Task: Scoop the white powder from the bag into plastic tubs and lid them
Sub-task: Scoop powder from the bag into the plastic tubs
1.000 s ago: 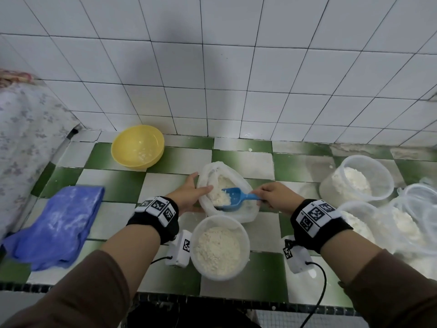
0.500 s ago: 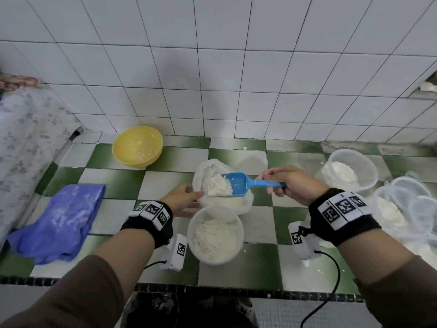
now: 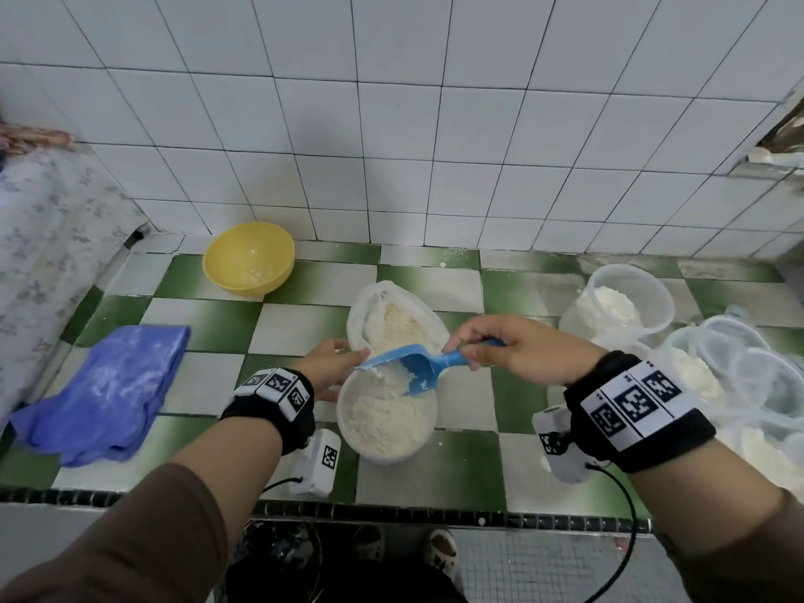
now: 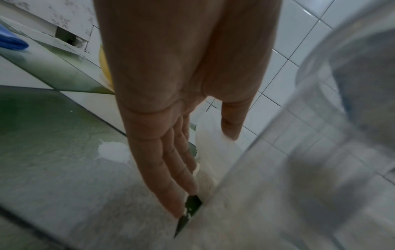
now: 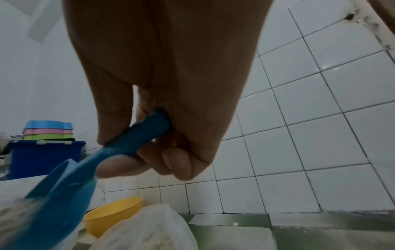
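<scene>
Right hand (image 3: 528, 352) curled round blue scoop (image 3: 409, 369) handle, tipping powder into tub (image 3: 385, 428) near worktop's front edge; left hand (image 3: 328, 367) flat, fingers straight beside tub wall.

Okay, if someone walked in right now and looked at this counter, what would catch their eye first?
Probably the blue scoop, held by the right hand and tipped over the tub at the counter's front edge, spilling white powder into it. Just behind sits the open bag, with the left hand flat-fingered beside the tub. The yellow bowl glows by the wall.
</scene>
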